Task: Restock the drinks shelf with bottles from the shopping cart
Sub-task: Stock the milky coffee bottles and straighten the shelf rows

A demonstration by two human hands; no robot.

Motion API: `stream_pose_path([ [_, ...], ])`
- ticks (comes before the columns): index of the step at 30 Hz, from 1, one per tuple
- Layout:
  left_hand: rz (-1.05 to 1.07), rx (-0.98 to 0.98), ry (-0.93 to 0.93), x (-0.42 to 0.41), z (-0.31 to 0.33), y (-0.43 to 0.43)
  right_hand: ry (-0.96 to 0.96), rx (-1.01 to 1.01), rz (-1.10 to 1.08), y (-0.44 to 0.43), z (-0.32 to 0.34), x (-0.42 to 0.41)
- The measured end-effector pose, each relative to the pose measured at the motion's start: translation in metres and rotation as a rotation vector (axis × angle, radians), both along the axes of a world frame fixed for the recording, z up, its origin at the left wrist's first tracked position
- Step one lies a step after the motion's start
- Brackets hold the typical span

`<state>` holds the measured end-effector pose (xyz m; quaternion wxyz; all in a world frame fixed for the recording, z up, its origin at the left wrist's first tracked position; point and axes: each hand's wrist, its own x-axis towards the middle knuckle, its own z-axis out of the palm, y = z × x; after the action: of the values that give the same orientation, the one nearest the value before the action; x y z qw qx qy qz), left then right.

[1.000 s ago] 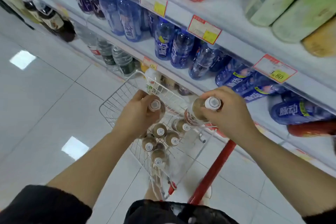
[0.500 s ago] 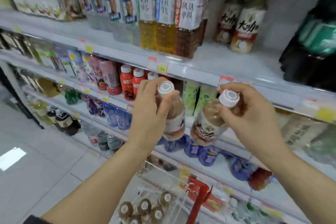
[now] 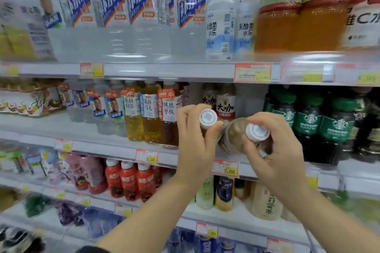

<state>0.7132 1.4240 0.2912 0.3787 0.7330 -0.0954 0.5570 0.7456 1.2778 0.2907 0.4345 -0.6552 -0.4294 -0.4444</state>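
Fingers [image 3: 186, 117] of the left hand [image 3: 195, 146] curl tightly round a white-capped bottle [image 3: 208, 118] in front of the middle shelf [image 3: 115, 147]. Just beside it, the right hand [image 3: 275, 158] grips a second bottle [image 3: 236, 135], tilted, brown drink inside.

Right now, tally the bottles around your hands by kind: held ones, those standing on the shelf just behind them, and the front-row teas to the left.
Held: 2, left bottle in left hand, right bottle in right hand
Bottles behind: 2
Front-row teas: 3
Total: 7
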Motion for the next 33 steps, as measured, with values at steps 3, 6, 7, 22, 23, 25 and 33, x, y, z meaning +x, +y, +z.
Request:
stream_pose_path([
  [3,-0.039,0.006,0.07,0.028,0.007,0.004,0.048,-0.012,-0.024,0.009,0.0,0.021],
  [6,-0.062,-0.011,0.159,0.051,0.01,0.009,0.114,-0.014,-0.061,0.015,0.001,0.039],
  [7,-0.078,-0.031,0.187,0.056,0.01,0.01,0.129,-0.014,-0.068,0.017,0.002,0.044],
  [22,-0.206,-0.42,0.448,0.135,0.035,0.038,0.603,0.183,-0.041,0.056,0.026,0.114],
  [23,-0.222,-0.423,0.432,0.131,0.029,0.038,0.617,0.168,-0.053,0.055,0.021,0.116],
  [25,-0.231,-0.404,0.442,0.118,0.009,0.036,0.709,0.126,-0.056,0.051,0.004,0.114],
  [33,0.002,-0.198,0.719,0.116,-0.039,0.038,0.867,-0.166,-0.145,0.039,-0.031,0.114],
])
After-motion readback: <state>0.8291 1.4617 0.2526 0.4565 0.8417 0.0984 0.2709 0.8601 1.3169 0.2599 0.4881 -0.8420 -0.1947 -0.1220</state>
